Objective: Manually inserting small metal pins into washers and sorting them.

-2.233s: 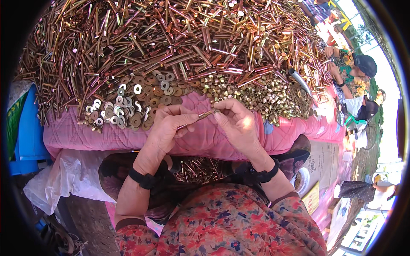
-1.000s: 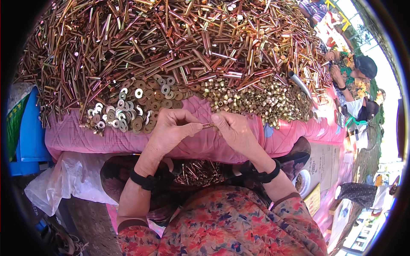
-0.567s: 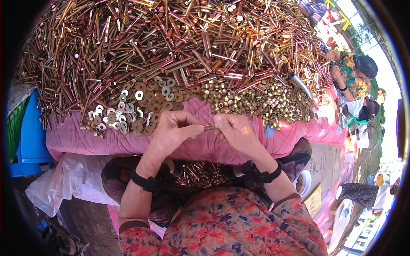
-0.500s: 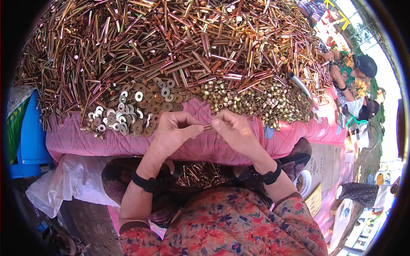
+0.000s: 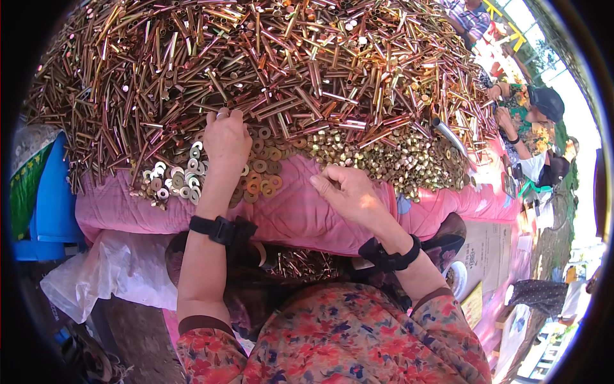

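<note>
Outdoors, on pink quilt (image 5: 300,208) across mid-frame. Has left hand (image 5: 227,139), curled, at metal tubes (image 5: 211,70), upper frame; can't tell grip. Has right hand (image 5: 350,195) half-closed below brassy fittings (image 5: 390,152); can't tell contents.

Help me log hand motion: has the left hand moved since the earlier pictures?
Yes: the left hand went forward and leftward, from over the pink quilt to the near edge of the metal tubes.

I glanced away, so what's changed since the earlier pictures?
Your left hand moved forward and left, to the metal tubes. The small tube between your hands no longer shows; where it went is unseen. Your right hand stayed over the pink quilted cover.
</note>
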Motion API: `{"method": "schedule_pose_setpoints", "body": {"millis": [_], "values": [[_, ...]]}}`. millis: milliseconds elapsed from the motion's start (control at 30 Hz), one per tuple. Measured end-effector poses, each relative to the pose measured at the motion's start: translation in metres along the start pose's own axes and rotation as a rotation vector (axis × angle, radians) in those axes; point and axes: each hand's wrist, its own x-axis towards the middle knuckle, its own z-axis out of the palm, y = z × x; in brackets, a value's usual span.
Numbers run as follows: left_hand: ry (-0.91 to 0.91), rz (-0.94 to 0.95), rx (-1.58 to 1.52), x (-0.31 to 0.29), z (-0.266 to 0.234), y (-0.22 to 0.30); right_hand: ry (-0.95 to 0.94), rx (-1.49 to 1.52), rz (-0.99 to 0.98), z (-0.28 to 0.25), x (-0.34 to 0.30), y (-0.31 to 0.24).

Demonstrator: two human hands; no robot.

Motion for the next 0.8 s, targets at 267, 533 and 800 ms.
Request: {"method": "schedule_pose_setpoints", "body": {"millis": [267, 533, 800], "values": [[-0.214, -0.034, 0.086, -0.003, -0.010, 0.002, 0.050, -0.055, -0.124, 0.028, 0.024, 0.003], [-0.304, -0.476, -0.749, -0.030, -0.042, -0.017, 0.053, -0.365, -0.263, 0.061, 0.056, -0.009], [-0.488, -0.849, -1.869, -0.050, -0.038, -0.002, 0.104, -0.131, -0.168, 0.053, 0.057, -0.002]]}}
